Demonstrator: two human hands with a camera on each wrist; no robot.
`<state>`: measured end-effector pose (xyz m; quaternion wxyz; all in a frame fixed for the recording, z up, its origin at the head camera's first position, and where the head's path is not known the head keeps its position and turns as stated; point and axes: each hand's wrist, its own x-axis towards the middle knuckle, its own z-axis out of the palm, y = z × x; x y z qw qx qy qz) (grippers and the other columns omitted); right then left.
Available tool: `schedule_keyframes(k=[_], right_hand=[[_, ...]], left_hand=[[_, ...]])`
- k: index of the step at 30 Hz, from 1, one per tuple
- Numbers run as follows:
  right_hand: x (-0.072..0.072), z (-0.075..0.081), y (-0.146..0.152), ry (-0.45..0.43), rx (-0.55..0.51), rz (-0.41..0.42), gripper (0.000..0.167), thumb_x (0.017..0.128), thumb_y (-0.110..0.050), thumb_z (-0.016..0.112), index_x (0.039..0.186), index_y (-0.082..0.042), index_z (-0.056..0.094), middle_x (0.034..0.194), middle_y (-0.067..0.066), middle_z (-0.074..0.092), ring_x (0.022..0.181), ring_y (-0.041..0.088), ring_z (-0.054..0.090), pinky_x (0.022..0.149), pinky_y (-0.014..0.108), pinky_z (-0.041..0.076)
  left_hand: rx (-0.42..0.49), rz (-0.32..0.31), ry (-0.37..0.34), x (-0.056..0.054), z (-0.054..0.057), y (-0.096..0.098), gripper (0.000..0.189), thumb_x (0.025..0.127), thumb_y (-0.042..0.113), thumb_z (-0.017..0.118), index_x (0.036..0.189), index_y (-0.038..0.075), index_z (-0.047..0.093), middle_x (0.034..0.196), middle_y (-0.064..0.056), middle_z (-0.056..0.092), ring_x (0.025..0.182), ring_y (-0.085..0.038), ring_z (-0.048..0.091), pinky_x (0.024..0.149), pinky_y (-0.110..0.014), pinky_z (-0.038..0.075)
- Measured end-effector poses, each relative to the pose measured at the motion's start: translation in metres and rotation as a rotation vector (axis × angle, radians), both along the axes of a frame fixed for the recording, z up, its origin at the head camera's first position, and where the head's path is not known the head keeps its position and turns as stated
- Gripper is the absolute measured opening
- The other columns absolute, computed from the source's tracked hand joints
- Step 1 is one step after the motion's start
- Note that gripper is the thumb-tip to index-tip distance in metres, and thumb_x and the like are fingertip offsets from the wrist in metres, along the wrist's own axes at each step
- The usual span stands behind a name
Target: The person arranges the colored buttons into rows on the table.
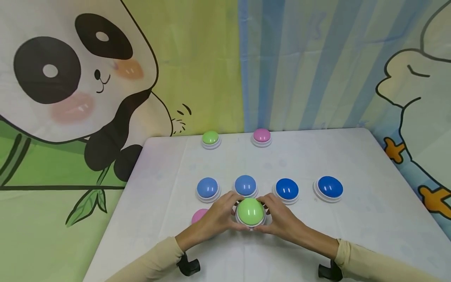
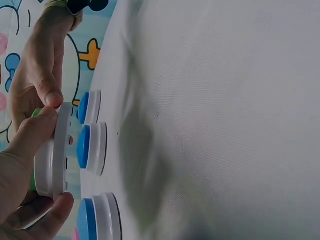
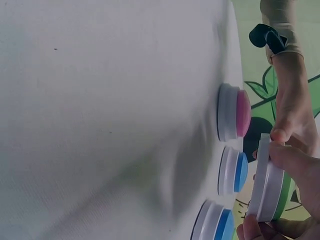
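Observation:
A round push button point(image 1: 251, 211) with a light green dome and white base is held between both hands, clear of the tabletop, its dome facing up. My left hand point(image 1: 222, 211) grips its left rim, thumb at the near side and fingers at the far side. On the opposite rim, my right hand point(image 1: 282, 215) grips it the same way, and the thumbs nearly meet. The white base point(image 2: 60, 150) shows side-on in the left wrist view. Just beyond the hands stands a row of several blue buttons, among them one light blue button point(image 1: 245, 185) directly behind the green one.
A pink button point(image 1: 199, 215) is partly hidden by the left forearm. At the back edge stand another green button point(image 1: 210, 137) and a pink button point(image 1: 262, 135). The rightmost blue button point(image 1: 330, 187) stands on the white-covered table point(image 1: 352, 227). Printed curtains hang behind.

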<state>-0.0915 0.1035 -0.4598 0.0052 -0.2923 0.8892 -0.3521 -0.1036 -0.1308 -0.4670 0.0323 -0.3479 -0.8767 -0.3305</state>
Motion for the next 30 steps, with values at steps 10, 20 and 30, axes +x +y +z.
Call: schedule_keyframes(k=[10,20,30], right_hand=[[-0.001,-0.014,-0.009,0.002,0.048,0.013,0.070,0.062,-0.025,0.091,0.119,-0.007,0.053,0.104,-0.001,0.054,0.095,0.010,0.053,0.083,0.026,0.054],[0.000,-0.038,-0.014,-0.029,0.086,0.009,0.069,0.062,-0.028,0.090,0.116,-0.007,0.053,0.103,-0.001,0.053,0.093,0.010,0.051,0.082,0.027,0.051],[0.004,-0.043,-0.016,0.001,0.164,-0.005,0.071,0.062,-0.033,0.090,0.117,-0.008,0.052,0.103,-0.002,0.052,0.094,0.010,0.050,0.081,0.028,0.052]], left_hand=[[-0.126,0.029,0.029,0.004,-0.007,-0.002,0.075,0.063,0.043,0.088,0.123,0.011,0.054,0.108,0.001,0.057,0.095,-0.009,0.056,0.083,-0.018,0.052],[-0.227,0.057,-0.019,0.007,-0.028,0.002,0.073,0.064,0.046,0.087,0.118,0.009,0.055,0.104,0.001,0.056,0.090,-0.006,0.053,0.081,-0.017,0.051],[-0.287,0.045,-0.031,0.011,-0.030,0.004,0.073,0.067,0.047,0.085,0.121,0.008,0.053,0.106,0.001,0.055,0.092,-0.007,0.051,0.082,-0.017,0.050]])
